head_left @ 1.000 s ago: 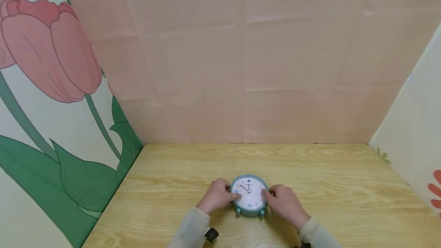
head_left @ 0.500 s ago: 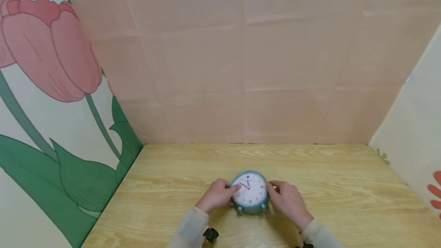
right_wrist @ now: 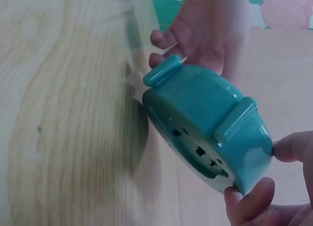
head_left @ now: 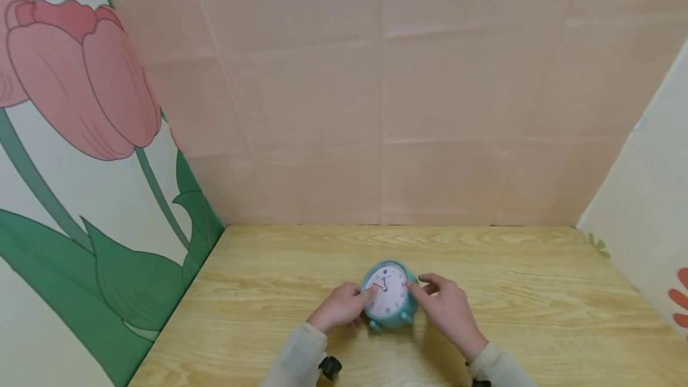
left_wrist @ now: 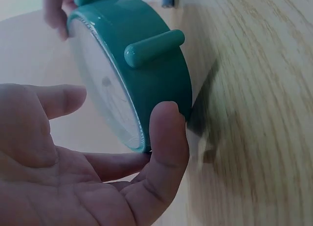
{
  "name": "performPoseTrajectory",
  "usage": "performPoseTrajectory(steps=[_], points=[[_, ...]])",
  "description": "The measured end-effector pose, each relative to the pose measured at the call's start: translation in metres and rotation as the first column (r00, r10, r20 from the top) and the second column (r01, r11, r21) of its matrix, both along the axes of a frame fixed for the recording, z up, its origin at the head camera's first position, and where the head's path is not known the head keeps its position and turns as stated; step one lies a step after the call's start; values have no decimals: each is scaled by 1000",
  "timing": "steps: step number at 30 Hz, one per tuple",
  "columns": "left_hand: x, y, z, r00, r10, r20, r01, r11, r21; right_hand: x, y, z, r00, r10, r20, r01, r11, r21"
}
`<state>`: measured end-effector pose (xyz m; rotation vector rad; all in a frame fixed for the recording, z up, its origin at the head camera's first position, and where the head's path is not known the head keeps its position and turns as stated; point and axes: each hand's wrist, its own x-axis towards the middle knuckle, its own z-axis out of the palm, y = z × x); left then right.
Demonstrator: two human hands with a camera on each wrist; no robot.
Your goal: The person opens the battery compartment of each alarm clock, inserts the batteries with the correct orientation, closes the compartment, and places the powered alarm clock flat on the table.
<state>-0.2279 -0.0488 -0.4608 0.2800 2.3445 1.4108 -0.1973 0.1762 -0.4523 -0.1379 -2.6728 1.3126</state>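
A teal alarm clock [head_left: 391,292] with a pale round face is held over the wooden table, its two peg feet towards the person. Its face turns a little to the left, so the teal right side shows. The left hand [head_left: 341,306] grips the left edge, thumb over the face and fingers round the side. In the left wrist view, a bent finger [left_wrist: 167,133] meets the teal casing. On the other side the right hand [head_left: 447,309] pinches the edge between thumb and fingers. The back [right_wrist: 195,145] of the clock, with small dark openings, shows in the right wrist view.
The wood-grain table [head_left: 258,267] ends at a pink covered back wall [head_left: 322,136]. A panel with a painted tulip [head_left: 107,88] borders the left, and a pale panel [head_left: 645,208] the right. A small black device [head_left: 330,368] sits at the left wrist.
The clock has tipped from facing mostly upward to facing partly left, and its top has shifted slightly farther back. The right hand has moved a little back with its edge; the left stays nearly in place.
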Motion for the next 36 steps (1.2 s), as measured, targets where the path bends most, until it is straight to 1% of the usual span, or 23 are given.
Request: performPoseTrajectory(steps=[5, 8, 10, 12, 15, 18, 20, 23, 26, 29, 33, 36], points=[[0, 0, -3, 1000, -1, -5, 1, 999, 32, 1, -2, 3, 1000, -4, 23, 5, 999, -45], [1, 1, -2, 1000, -3, -4, 3, 998, 57, 0, -3, 5, 999, 0, 32, 2, 997, -77], [2, 2, 0, 1000, -6, 6, 5, 997, 81, 0, -4, 7, 999, 11, 44, -6, 993, -118], [3, 4, 1, 1000, -19, 21, 17, 994, 103, -1, -4, 8, 998, 34, 55, -23, 985, -174], [3, 5, 2, 998, -39, 49, 31, 990, 139, -1, -4, 9, 994, 83, 68, -62, 964, -259], [2, 6, 2, 997, -50, 61, 40, 988, 147, 0, -4, 10, 990, 127, 62, -103, 948, -300], [2, 6, 2, 997, -45, 64, 36, 991, 130, 0, -4, 11, 988, 146, 57, -122, 944, -306], [1, 5, 1, 998, -34, 52, 30, 997, 71, 1, -5, 11, 987, 151, 53, -129, 946, -298], [1, 5, 2, 998, -31, 48, 31, 999, 11, 1, -5, 12, 989, 135, 60, -112, 948, -297], [1, 6, 4, 998, -33, 45, 34, 999, -26, 1, -6, 11, 991, 120, 62, -97, 952, -291], [2, 7, 7, 999, -31, 40, 33, 998, -53, 1, -6, 10, 993, 110, 49, -92, 956, -278], [2, 6, 9, 999, -35, 40, 38, 998, -52, 0, -7, 8, 994, 102, 33, -89, 958, -274]])
